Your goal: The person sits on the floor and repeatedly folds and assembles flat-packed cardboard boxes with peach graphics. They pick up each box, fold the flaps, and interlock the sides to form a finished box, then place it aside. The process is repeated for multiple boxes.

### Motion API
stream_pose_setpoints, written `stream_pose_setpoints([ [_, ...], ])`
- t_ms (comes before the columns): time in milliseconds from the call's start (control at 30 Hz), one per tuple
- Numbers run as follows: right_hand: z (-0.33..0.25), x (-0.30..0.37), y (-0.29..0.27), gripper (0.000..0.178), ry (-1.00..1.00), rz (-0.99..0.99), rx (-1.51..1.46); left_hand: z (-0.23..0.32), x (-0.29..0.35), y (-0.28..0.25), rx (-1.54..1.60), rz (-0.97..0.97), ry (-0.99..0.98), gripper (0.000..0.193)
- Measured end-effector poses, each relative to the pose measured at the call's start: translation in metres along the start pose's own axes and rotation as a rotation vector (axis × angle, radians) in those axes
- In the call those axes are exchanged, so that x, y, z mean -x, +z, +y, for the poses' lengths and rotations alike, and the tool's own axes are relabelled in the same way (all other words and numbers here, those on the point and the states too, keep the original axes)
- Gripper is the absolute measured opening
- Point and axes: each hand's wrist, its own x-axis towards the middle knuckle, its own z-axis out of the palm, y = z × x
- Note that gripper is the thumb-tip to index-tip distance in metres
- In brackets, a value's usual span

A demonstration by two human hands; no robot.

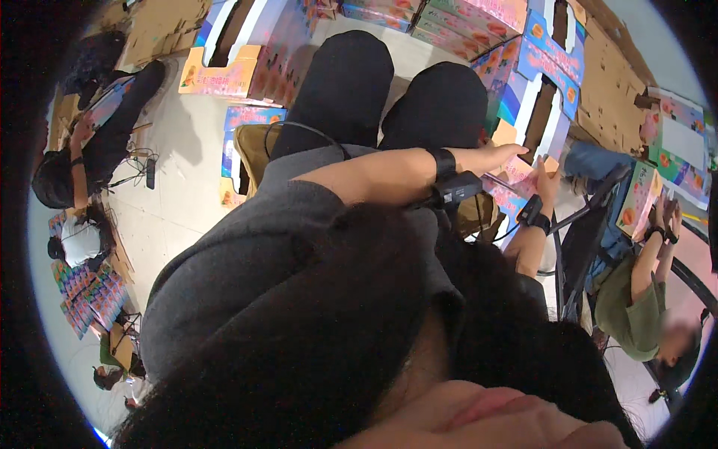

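Floor (179, 187): pale, littered with cartons, well left of the knees.
Knees (389, 90): two dark trouser legs; the landmark here.
Printed cartons (538, 52): blue-and-pink flat boxes, stacked right of the knees and beyond them.
Flat carton (516, 183): pink and blue, just right of the knees, under both hands.
Left hand (499, 156): forearm crosses the lap; palm down, fingers stretched flat on the carton; grip spread, pinching nothing.
Right hand (546, 179): rises from below with a wrist band; fingers curl on the carton's far edge; whether the grip is pressed together I cannot tell.
Risk: the thin board may buckle or slip off the lap, since only one flat palm pins it.
Risk: the cable at the left wrist could snag a flap.
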Motion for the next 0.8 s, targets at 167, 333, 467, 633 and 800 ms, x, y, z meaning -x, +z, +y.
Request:
stream_pose_setpoints([
  [167,0.033,-0.021,0.001,0.043,0.11,-0.088,-0.14,-0.002,-0.002,-0.001,-0.029,0.018,0.073,0.041],
  [333,0.049,-0.028,0.006,0.045,0.071,-0.159,-0.23,-0.002,-0.001,-0.002,-0.131,0.07,0.061,0.048],
  [467,0.034,-0.017,0.008,0.057,-0.041,-0.02,-0.078,0.0,-0.003,-0.001,-0.105,0.017,0.005,0.05],
  [633,0.026,-0.005,0.018,0.089,-0.082,0.154,0.467,0.003,0.008,0.004,-0.142,-0.007,0.051,0.047],
  [800,0.048,-0.039,0.004,0.108,0.103,-0.044,0.249,0.003,0.018,0.001,-0.126,0.041,0.137,0.076],
])
